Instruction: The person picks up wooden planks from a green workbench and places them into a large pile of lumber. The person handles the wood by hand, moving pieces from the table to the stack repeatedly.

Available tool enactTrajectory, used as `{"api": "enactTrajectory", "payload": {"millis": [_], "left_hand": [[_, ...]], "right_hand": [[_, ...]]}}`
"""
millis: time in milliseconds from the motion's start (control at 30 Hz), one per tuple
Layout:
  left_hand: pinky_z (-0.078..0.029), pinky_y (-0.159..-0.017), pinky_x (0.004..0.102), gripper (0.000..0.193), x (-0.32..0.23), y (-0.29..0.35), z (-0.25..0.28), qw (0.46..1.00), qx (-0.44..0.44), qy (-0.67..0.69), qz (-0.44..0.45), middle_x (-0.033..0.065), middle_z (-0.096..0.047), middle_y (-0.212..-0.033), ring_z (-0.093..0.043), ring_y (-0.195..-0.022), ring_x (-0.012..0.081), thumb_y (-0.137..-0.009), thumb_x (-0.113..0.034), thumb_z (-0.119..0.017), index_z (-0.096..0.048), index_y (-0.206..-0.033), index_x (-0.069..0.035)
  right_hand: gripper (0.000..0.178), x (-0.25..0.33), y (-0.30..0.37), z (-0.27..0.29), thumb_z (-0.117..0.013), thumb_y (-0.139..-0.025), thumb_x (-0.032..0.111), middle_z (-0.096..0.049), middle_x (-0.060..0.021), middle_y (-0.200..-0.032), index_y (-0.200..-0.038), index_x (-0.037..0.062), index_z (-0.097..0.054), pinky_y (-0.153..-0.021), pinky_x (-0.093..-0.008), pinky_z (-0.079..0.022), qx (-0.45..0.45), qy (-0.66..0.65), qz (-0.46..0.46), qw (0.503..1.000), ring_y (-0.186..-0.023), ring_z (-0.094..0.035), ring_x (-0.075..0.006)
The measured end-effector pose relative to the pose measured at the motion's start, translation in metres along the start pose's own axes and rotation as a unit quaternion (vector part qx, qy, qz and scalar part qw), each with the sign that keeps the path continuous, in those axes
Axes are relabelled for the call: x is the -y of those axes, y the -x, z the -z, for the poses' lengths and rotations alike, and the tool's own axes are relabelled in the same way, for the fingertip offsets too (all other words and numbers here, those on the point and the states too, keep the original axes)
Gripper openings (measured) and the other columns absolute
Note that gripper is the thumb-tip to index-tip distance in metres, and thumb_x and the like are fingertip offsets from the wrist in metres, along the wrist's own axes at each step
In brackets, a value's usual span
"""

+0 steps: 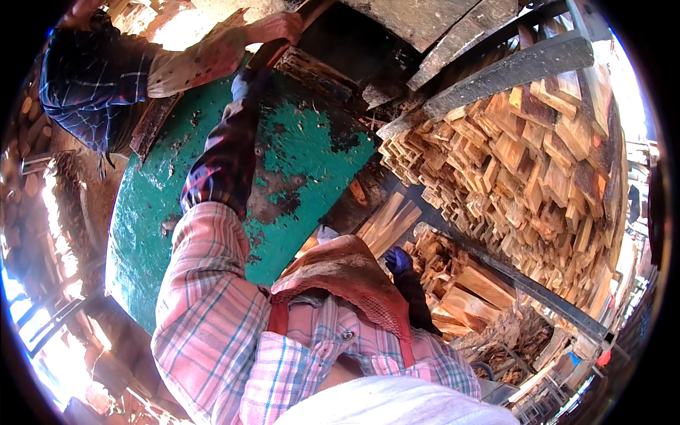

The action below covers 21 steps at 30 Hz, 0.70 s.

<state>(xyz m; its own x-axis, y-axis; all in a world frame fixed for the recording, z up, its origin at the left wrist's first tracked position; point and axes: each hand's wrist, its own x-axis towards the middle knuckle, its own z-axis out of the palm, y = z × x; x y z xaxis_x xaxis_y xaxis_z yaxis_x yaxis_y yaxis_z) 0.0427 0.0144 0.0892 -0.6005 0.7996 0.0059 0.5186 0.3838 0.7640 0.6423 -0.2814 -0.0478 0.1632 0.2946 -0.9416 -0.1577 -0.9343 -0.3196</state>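
Reaching across the green surface [149,227], your left hand [244,86] is at the dark plank's [270,54] near end, grip unreadable; a co-worker's hand [280,28] is farther up, so mismatched pulls could pinch fingers. Right hand [399,261], by cut strips [388,223]: can't tell.

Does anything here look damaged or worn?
Yes, the green panel left of the stacked wood: its coating looks worn through in dark, uneven patches, breaking up the otherwise green surface.
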Motion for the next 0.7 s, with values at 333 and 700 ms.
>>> {"api": "enactTrajectory", "payload": {"millis": [333,700], "left_hand": [[-0.046,-0.043,0.0327,0.029,0.067,0.285,0.071,0.930,0.243,0.242,0.134,0.0042,-0.057,-0.062,-0.056,-0.049,0.0164,-0.083,-0.030,-0.060,-0.060,-0.081,-0.001],[-0.046,-0.066,0.0246,0.033,-0.034,0.483,0.137,0.750,0.527,0.372,0.145,0.0015,-0.062,-0.084,-0.055,-0.072,0.0082,-0.088,-0.031,-0.055,-0.063,-0.102,-0.001]], "right_hand": [[0.024,0.052,0.109,-0.146,-0.056,-0.087,0.017,-0.062,-0.0074,-0.094,-0.110,0.0071,-0.056,-0.067,-0.0251,-0.047,0.215,0.056,0.366,0.904,-0.079,-0.059,-0.0128],[0.024,-0.039,0.158,-0.216,-0.064,-0.083,0.026,-0.055,-0.0006,-0.073,-0.090,0.0032,-0.060,-0.062,-0.0293,-0.044,0.102,0.131,0.483,0.860,-0.069,-0.050,-0.0111]]}}
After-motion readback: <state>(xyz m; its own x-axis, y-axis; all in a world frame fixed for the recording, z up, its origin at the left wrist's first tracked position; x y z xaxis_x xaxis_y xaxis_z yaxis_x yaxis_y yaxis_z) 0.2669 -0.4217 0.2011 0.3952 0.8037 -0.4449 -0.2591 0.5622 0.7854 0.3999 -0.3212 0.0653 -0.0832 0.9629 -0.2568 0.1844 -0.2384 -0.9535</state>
